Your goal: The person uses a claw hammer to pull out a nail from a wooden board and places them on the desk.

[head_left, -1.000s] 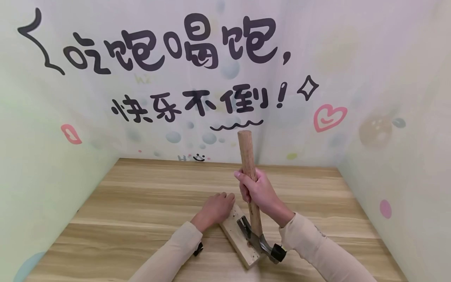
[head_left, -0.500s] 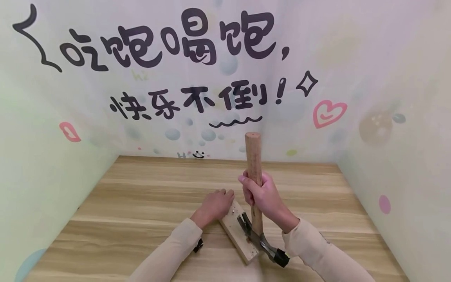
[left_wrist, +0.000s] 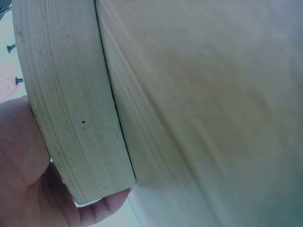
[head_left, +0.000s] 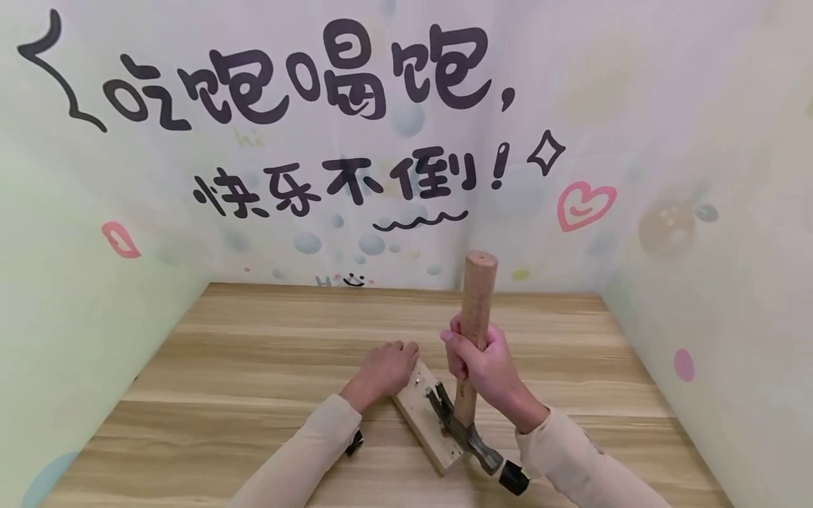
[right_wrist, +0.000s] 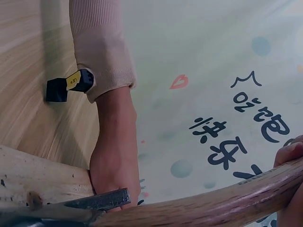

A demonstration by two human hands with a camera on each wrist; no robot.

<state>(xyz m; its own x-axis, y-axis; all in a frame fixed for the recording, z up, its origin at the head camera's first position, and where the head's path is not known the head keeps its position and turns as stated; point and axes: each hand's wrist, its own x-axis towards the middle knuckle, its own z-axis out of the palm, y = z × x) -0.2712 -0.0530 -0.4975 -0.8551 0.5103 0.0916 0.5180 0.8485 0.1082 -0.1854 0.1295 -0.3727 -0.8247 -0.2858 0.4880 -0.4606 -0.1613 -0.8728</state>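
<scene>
My left hand (head_left: pixel 383 372) holds the far end of a pale wooden board (head_left: pixel 424 423) that lies slantwise on the table. In the left wrist view its fingers curl round the end of the board (left_wrist: pixel 78 109). Nails (left_wrist: pixel 11 48) stick out from the board's upper face. My right hand (head_left: pixel 480 363) grips the wooden handle of a claw hammer (head_left: pixel 478 289), which stands up with its end toward me. The hammer's metal head lies across the near part of the board, claw on the board, black-capped face (head_left: pixel 513 478) out to the right. In the right wrist view the claw (right_wrist: pixel 111 199) overlaps the board.
The wood-grain table (head_left: pixel 254 353) stretches around the board on all sides. Pale printed walls (head_left: pixel 305 85) with black lettering enclose the back and both sides. A black device (right_wrist: pixel 57 90) sits at the left wrist, near the cuff.
My right hand has moved right and toward me, tipping the hammer handle to the right, and the black-capped face has dropped lower right. My left hand stays on the board.
</scene>
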